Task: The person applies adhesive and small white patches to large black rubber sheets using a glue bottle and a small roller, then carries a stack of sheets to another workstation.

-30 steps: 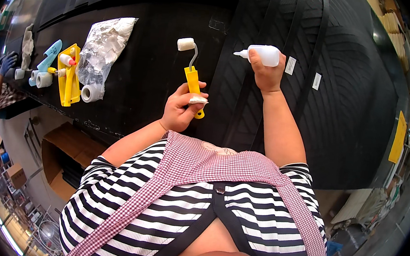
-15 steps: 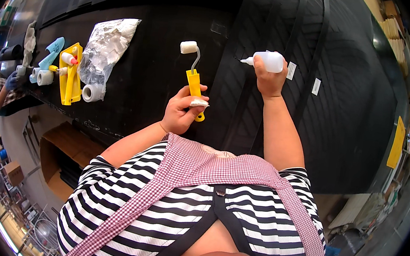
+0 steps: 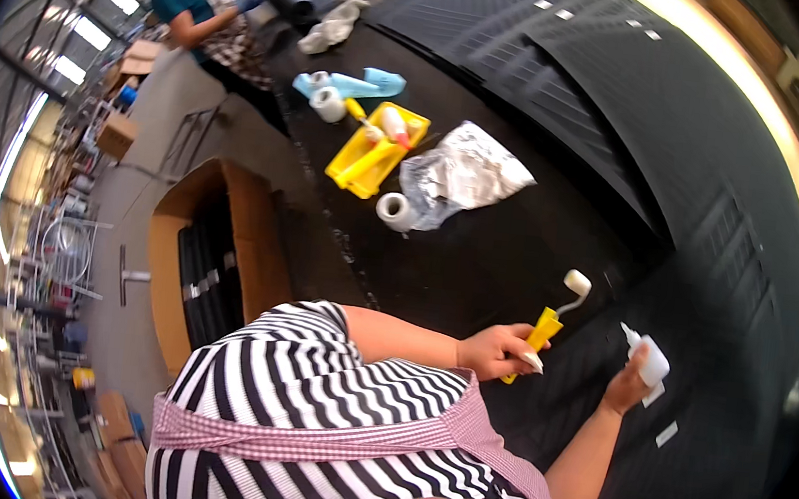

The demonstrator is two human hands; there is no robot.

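My left hand [image 3: 491, 352] is wrapped round the yellow handle of a small paint roller [image 3: 545, 327]. The roller's white sleeve points up and away on its bent metal rod. Something small and white [image 3: 532, 362] sits at the left thumb; I cannot tell if it is a wrapping or a scrap. To the right, my right hand [image 3: 631, 383] grips a white squeeze bottle [image 3: 655, 362] with its thin nozzle aimed to the upper left. Both hands are above a large black ribbed panel [image 3: 753, 316], and neither tool visibly touches it.
A yellow tray [image 3: 370, 164], a clear plastic bag with white contents [image 3: 471, 174], a white roll [image 3: 395, 211] and a blue cloth [image 3: 358, 84] lie on the black table. An open cardboard box [image 3: 165, 254] holds black pieces. A co-worker [image 3: 204, 20] stands at the far left.
The view has swung leftward and tilted, so the table items and co-worker appear farther right and the box shows fully. Both hands keep their hold on the roller and the bottle.
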